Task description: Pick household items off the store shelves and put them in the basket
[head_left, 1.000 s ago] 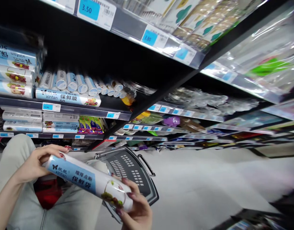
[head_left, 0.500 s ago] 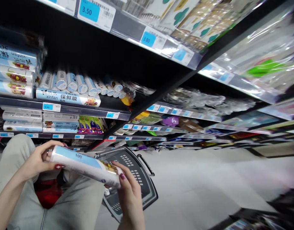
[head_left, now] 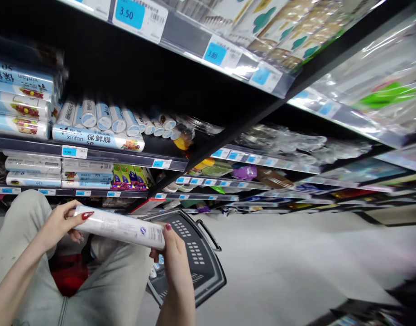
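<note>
Across my lap I hold a roll of cling film (head_left: 121,227) between both hands, its mostly white printed side facing up. My left hand (head_left: 63,222) is closed on the roll's left end, thumb on top. The right end is gripped by my right hand (head_left: 172,249), with the thumb over the edge and fingers underneath. Just beyond and below my right hand sits a grey shopping basket (head_left: 208,276) on the floor, partly hidden by my arm, with something small and white in it.
Shelves with similar rolls (head_left: 99,137) stand in front of me, with colourful green and purple packs (head_left: 129,176) on a lower shelf. A price-tagged shelf edge (head_left: 194,40) juts out above. Grey floor (head_left: 279,258) runs to the right. Something red (head_left: 69,274) lies between my knees.
My hands have turned the roll about its length, so the blue label with 100 has gone from view and the white printed side shows. The right end has risen slightly.
</note>
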Motion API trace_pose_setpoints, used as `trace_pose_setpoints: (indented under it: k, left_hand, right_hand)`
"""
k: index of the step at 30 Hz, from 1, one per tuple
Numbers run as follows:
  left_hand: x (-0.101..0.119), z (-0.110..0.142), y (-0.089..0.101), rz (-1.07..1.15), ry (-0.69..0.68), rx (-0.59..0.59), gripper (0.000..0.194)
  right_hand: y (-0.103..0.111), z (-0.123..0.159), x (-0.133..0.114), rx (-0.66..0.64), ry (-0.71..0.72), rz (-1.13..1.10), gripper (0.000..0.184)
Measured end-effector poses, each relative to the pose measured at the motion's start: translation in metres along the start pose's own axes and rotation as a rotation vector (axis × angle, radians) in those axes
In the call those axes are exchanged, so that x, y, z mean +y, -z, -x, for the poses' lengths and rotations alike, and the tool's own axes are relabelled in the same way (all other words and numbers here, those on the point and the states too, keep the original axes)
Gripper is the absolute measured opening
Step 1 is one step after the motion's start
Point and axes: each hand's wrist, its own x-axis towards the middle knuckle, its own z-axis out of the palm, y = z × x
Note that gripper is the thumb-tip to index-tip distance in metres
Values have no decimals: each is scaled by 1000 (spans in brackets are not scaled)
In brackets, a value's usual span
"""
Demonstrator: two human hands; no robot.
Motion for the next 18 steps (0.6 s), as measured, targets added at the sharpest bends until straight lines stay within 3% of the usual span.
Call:
trace_pose_setpoints:
  k: [4,12,15,18]
  left_hand:
    - [-6,-4,-2,-20,64,-12,47]
    - [-21,-9,-10,-44,197,-86,68]
    - [-22,-12,-12,-43,175,-80,69]
    - [-20,-15,-11,-25,120,-37,72]
  right_hand:
    - [3,-11,-13,-6,129,129,58]
    - [2,-35,-32,114,86,420,63]
    - [3,-39,-37,39,49,333,63]
    - [25,-41,-27,49,58,175,62]
